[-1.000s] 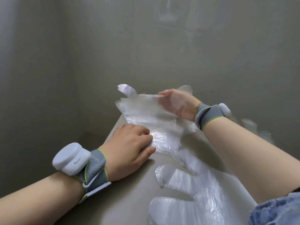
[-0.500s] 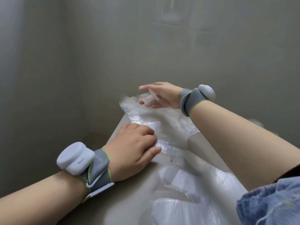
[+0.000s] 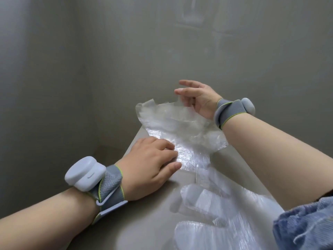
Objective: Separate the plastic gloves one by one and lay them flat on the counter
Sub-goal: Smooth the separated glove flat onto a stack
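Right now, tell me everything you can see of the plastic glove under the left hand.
The plastic glove is thin, clear, crinkled film, glossy where light catches it. Its near end lies on the grey counter, pressed under the fingers of the left hand. Its far edge rises to the right hand; whether that hand pinches it is unclear, as is whether it is one layer or several.

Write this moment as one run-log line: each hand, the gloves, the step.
left hand presses glove stack on counter | right hand holds top glove by raised far edge | laid gloves nearer | step: separating
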Tool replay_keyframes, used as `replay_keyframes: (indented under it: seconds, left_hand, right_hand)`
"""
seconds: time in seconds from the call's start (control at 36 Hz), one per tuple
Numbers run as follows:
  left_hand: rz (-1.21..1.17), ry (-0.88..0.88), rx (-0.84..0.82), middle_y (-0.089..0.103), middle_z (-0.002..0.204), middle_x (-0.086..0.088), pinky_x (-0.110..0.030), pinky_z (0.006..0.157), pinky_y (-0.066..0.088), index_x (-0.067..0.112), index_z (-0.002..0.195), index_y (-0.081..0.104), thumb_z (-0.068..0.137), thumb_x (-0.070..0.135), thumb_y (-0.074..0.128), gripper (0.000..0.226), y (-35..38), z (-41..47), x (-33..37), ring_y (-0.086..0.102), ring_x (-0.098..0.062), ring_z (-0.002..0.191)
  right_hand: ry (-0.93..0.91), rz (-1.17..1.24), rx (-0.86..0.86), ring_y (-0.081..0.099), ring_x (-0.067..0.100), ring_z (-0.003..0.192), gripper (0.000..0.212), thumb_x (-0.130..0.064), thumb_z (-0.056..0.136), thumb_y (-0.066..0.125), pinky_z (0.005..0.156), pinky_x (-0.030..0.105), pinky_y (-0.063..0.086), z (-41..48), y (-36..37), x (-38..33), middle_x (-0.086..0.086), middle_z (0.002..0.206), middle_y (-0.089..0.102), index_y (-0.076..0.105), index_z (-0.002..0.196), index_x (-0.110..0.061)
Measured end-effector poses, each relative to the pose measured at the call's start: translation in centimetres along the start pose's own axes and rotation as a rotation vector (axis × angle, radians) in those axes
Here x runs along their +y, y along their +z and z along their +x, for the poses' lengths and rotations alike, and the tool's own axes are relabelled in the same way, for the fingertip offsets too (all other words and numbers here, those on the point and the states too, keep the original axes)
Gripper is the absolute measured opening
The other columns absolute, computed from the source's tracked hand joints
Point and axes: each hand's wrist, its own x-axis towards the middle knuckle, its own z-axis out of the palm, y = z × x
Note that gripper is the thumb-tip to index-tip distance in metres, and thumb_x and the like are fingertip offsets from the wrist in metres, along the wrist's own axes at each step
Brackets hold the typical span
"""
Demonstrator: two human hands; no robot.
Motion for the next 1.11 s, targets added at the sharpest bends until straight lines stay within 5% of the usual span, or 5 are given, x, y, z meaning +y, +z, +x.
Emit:
replay_keyframes:
  seconds: [0.17, 0.36, 0.61, 0.86, 1.11]
  left_hand:
    - [-0.011, -0.006, 0.011, 0.049, 0.126, 0.014, -0.034, 0.103, 0.029, 0.028, 0.108, 0.059, 0.085, 0.062, 0.007, 0.066, 0.1, 0.0, 0.1, 0.042, -0.015, 0.116]
    - [-0.014, -0.018, 0.009, 0.048, 0.127, 0.015, -0.035, 0.103, 0.029, 0.029, 0.108, 0.059, 0.084, 0.062, 0.007, 0.067, 0.2, 0.0, 0.1, 0.042, -0.015, 0.117]
    - [-0.034, -0.016, 0.027, 0.052, 0.122, 0.011, -0.039, 0.101, 0.034, 0.027, 0.107, 0.062, 0.088, 0.06, 0.014, 0.062, 0.1, 0.0, 0.0, 0.046, -0.018, 0.112]
    - [-0.045, -0.021, 0.041, 0.053, 0.122, 0.013, -0.039, 0.102, 0.033, 0.028, 0.107, 0.062, 0.088, 0.059, 0.016, 0.059, 0.4, 0.1, -0.1, 0.047, -0.017, 0.112]
    - [-0.042, -0.017, 0.041, 0.053, 0.121, 0.014, -0.039, 0.101, 0.034, 0.028, 0.109, 0.062, 0.088, 0.06, 0.015, 0.061, 0.4, 0.1, -0.1, 0.047, -0.017, 0.109]
  right_hand:
    - [-0.066, -0.799, 0.188, 0.057, 0.021, 0.097, 0.046, -0.021, 0.088, 0.061, 0.095, 0.035, 0.048, 0.4, -0.8, 0.8, 0.007, 0.111, 0.056, 0.051, 0.132, -0.011]
    - [-0.335, -0.982, -0.009, 0.065, 0.016, 0.085, 0.022, -0.01, 0.08, 0.057, 0.084, 0.032, 0.053, -3.4, 0.5, -1.1, 0.003, 0.094, 0.071, 0.069, 0.095, -0.021]
    - [-0.225, -1.314, -0.251, 0.045, 0.014, 0.126, 0.049, -0.027, 0.089, 0.06, 0.098, 0.019, 0.031, -2.9, 1.2, 1.7, -0.003, 0.136, 0.051, 0.048, 0.136, -0.018]
    - [-0.24, -1.244, -0.154, 0.036, 0.01, 0.05, 0.032, -0.021, 0.074, 0.071, 0.047, 0.022, 0.03, -1.7, 1.7, 2.2, -0.008, 0.051, 0.038, 0.047, 0.052, -0.02]
    - [-0.139, -0.893, -0.325, 0.055, 0.006, 0.06, 0.016, -0.019, 0.074, 0.078, 0.066, 0.017, 0.044, -2.7, 1.4, 0.5, -0.006, 0.064, 0.061, 0.072, 0.089, -0.021]
